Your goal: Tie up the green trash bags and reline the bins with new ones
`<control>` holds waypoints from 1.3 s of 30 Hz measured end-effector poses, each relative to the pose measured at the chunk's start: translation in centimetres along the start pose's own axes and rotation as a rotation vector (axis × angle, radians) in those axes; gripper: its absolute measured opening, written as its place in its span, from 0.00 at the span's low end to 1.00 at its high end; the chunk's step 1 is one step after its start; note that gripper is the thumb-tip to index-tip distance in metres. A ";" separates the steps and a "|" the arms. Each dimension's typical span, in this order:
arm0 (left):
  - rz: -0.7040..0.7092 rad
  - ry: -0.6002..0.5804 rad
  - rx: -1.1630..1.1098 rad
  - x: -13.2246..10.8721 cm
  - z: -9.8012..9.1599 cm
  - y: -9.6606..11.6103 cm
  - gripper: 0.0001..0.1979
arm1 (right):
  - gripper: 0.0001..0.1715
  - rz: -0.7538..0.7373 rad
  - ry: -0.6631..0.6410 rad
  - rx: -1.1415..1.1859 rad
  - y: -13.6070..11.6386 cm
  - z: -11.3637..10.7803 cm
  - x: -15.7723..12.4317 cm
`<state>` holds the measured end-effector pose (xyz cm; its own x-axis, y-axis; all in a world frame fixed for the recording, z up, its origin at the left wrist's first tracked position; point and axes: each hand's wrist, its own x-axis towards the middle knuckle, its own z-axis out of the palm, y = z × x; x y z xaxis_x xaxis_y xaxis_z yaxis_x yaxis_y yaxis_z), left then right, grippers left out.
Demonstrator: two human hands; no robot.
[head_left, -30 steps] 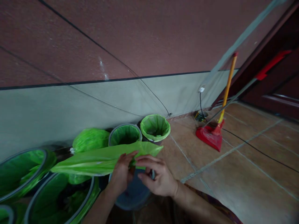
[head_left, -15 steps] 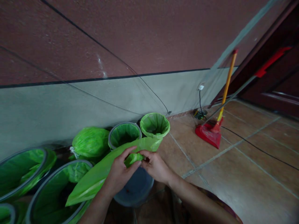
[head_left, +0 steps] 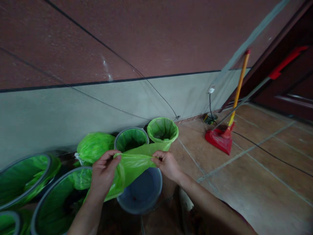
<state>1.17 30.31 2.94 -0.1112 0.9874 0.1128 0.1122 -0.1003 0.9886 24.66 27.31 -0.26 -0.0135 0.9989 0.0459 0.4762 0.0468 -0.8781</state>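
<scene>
A green plastic bag (head_left: 137, 163) is stretched between my two hands, its edge pulled fairly straight. My left hand (head_left: 105, 169) pinches it on the left between thumb and fingers. At the other end, my right hand (head_left: 167, 164) pinches the same edge. Below the bag stands a grey-blue bin (head_left: 143, 192) with no liner, a small dark speck on its bottom. The bag partly covers this bin's far rim. Part of the bag hangs behind my left wrist.
Green-lined bins stand around: a small one (head_left: 162, 129), one with a grey rim (head_left: 132, 138), and larger ones (head_left: 46, 166) at left. A tied green bag (head_left: 95, 148) leans by the wall. A red dustpan (head_left: 218, 140) and a cable (head_left: 269, 153) are on the tiles at right.
My hands have moved apart from close together, my left hand going left and my right hand slightly right. The bag's bunched edge is now spread between them.
</scene>
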 end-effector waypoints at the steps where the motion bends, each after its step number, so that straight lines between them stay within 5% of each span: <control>1: 0.004 0.026 -0.017 0.1 -0.1 0.0 0.10 | 0.09 0.004 0.008 -0.021 0.0 -0.1 0.0; 7: 0.019 0.253 -0.286 1.5 -1.7 0.5 0.11 | 0.09 0.049 0.104 -0.091 0.6 -1.0 0.2; 9: 0.007 0.242 -0.297 1.7 -1.9 0.6 0.11 | 0.08 0.056 0.108 -0.088 0.6 -1.1 0.3; 16: -0.110 -0.290 -0.100 0.5 -0.3 0.9 0.24 | 0.09 0.006 0.068 -0.145 0.4 -0.6 0.1; 25: 0.065 -0.639 0.309 -0.4 -0.7 2.4 0.14 | 0.10 0.034 0.078 -0.159 0.5 -1.7 0.1; 29: 0.161 -0.641 0.386 -0.5 -0.1 2.0 0.04 | 0.11 0.052 0.080 -0.165 0.4 -1.8 0.2; 39: 0.245 -0.450 0.223 -0.2 -0.9 2.0 0.08 | 0.11 0.048 0.114 -0.214 0.5 -2.2 0.4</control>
<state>0.53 29.81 4.97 0.3718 0.8983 0.2343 0.2937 -0.3532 0.8883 26.85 27.68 0.41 0.1074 0.9917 0.0703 0.6494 -0.0164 -0.7602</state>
